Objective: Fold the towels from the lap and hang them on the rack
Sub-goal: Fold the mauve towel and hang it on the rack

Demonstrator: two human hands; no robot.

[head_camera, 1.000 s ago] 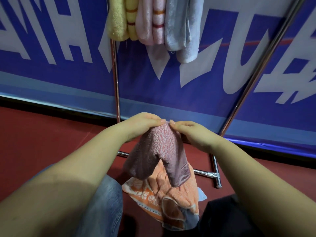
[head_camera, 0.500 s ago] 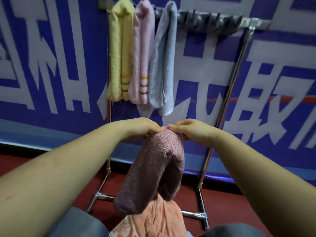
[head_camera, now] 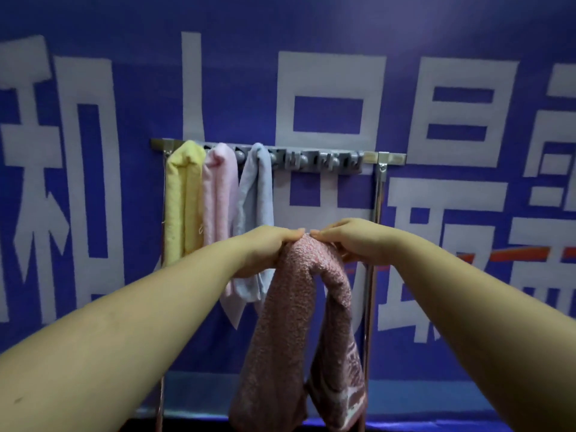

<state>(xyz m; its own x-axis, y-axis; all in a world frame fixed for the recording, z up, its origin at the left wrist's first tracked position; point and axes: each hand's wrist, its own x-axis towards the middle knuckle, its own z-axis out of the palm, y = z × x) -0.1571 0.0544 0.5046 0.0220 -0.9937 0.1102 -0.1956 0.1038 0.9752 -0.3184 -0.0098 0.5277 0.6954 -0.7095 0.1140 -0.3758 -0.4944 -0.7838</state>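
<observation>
We see a folded mauve towel (head_camera: 290, 322) hanging in two limbs from its pinched top fold, below and in front of the rack (head_camera: 314, 159), which carries a yellow towel (head_camera: 184, 198), a pink towel (head_camera: 218, 194) and a grey-blue towel (head_camera: 258, 194) side by side at its left end.

Both hands have risen, carrying the folded mauve towel (head_camera: 299, 322) from low over the lap to just below the rack's hook bar (head_camera: 314, 160). The left hand (head_camera: 265, 251) and right hand (head_camera: 349, 241) still pinch its top fold. The orange towel beneath them has dropped from sight.
</observation>
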